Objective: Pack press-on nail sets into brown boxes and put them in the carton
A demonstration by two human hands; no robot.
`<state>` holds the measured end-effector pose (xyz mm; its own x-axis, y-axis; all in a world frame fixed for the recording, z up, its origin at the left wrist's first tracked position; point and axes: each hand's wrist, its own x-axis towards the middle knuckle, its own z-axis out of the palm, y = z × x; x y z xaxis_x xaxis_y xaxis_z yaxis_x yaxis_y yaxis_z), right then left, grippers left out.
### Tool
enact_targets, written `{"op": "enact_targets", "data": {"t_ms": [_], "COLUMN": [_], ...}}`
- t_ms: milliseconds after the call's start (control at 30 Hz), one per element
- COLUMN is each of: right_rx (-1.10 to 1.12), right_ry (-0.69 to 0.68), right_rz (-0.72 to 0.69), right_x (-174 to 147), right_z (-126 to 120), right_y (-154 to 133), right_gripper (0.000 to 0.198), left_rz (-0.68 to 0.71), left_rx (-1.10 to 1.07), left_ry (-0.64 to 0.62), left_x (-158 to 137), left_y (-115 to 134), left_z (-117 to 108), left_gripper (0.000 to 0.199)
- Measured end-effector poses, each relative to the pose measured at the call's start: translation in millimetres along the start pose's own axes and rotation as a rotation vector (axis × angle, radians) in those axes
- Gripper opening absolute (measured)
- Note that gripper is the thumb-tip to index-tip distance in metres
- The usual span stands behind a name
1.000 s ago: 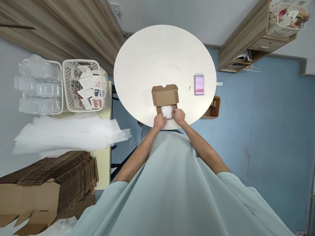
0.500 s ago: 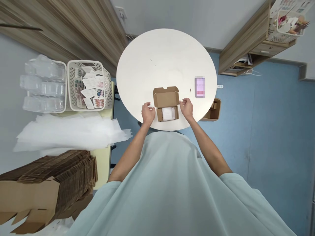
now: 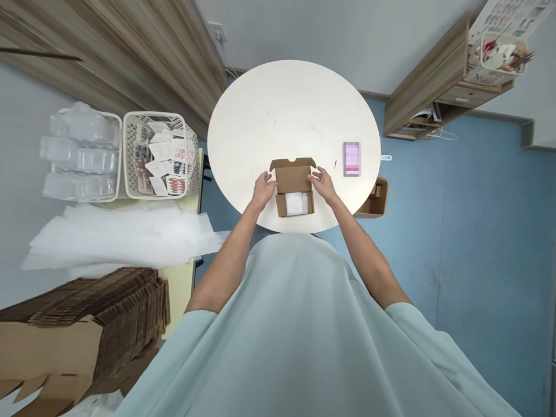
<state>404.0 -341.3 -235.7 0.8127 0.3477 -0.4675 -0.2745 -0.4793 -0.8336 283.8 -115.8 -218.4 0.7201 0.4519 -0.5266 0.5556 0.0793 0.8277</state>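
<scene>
A small brown cardboard box stands near the front edge of the round white table, its lid raised and tilted back. Inside its base lies a white wrapped packet, with a clear strip along the right side. My left hand is at the lid's left edge, thumb and fingers closed about its side flap. At the opposite edge, my right hand pinches the lid's right side with its fingertips. The finest finger contact is too small to make out.
On the round table a phone lies at the right. Left of it stand a basket of carded packs, clear plastic trays, white sheets and stacked flat cartons. An open carton sits on the floor.
Both hands have moved forward from beside the box's base to the sides of its raised lid, and their fingers now touch it. The view has shifted slightly.
</scene>
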Motion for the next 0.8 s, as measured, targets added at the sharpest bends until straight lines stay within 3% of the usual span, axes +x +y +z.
{"op": "enact_targets", "data": {"t_ms": [167,333,600,800], "right_rx": [-0.016,-0.091,-0.321,-0.488], "right_ry": [-0.003,-0.018,-0.072,-0.013], "right_rz": [-0.118,-0.222,-0.311,-0.314], "right_x": [0.9,-15.0,-71.6,-106.6], "right_z": [-2.1,-1.0,4.7,3.4], "right_y": [-6.8,-0.5,24.4,26.4], "right_gripper": [0.094,0.084,0.076,0.069], "left_rz": [0.094,0.198,0.358,0.449], "left_rx": [-0.011,0.054,0.316,0.485], "left_ry": [-0.023,-0.039,-0.022,0.051], "left_x": [7.2,3.5,-40.5,-73.7], "left_y": [3.4,-12.0,-49.6,-58.9], "left_z": [2.3,-1.7,0.1,-5.4], "left_gripper": [0.086,0.080,0.073,0.068]}}
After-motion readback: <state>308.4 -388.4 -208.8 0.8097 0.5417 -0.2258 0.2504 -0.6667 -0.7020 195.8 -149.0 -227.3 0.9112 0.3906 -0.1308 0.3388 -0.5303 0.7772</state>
